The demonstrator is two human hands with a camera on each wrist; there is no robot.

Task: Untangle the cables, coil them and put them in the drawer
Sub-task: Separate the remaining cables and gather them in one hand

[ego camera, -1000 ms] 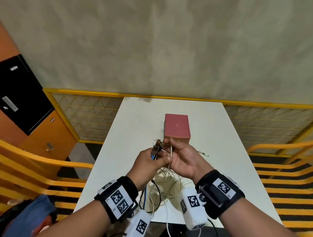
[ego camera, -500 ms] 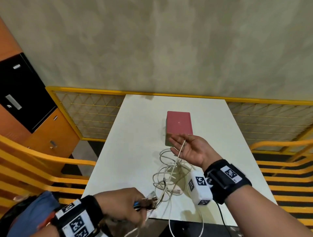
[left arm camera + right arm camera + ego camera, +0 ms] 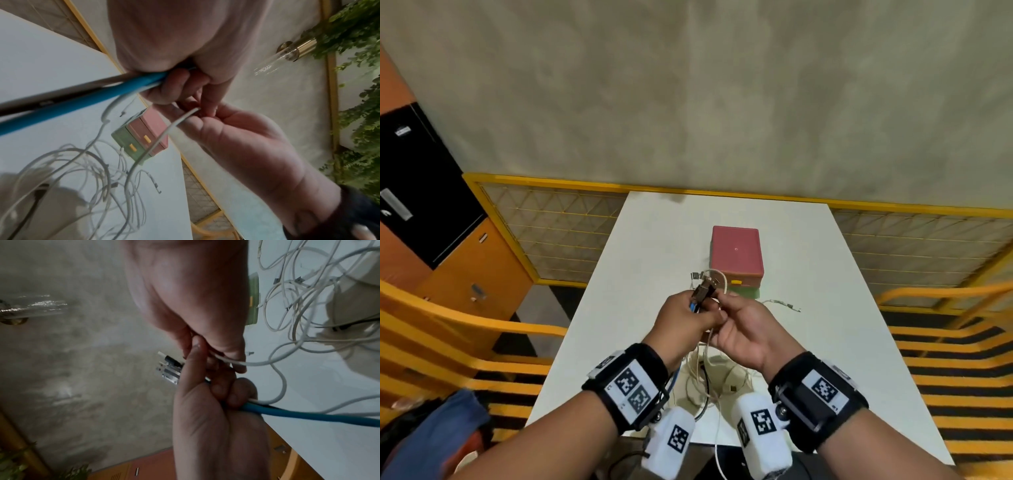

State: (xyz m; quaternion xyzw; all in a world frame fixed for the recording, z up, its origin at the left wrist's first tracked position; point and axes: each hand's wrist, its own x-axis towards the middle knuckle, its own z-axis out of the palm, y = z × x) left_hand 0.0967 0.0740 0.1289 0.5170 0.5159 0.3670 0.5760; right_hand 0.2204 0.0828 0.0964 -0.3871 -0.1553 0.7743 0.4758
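So my left hand [image 3: 685,318] has its fingers curled tight round a bunch of cable ends, the blue cable [image 3: 78,105] being the fat one, with a dark one and a thin white one squeezed in beside it, and the plugs [image 3: 703,291] poke out the top of my fist. My right hand [image 3: 746,329] is right up against it, thumb and fingers pinching one thin white cable [image 3: 164,133] that drops down from there. Both hands are lifted above the white table [image 3: 640,260], touching each other. Below them the rest of the white cables [image 3: 717,380] lie in a loose tangle of loops on the near part of the tabletop, a few small connectors sticking out. Just past my hands sits the little drawer box [image 3: 736,255], pink on top, green underneath, yellow handles facing me, both drawers closed as far as I can see. One stray cable end [image 3: 782,304] lies on the table to its right.
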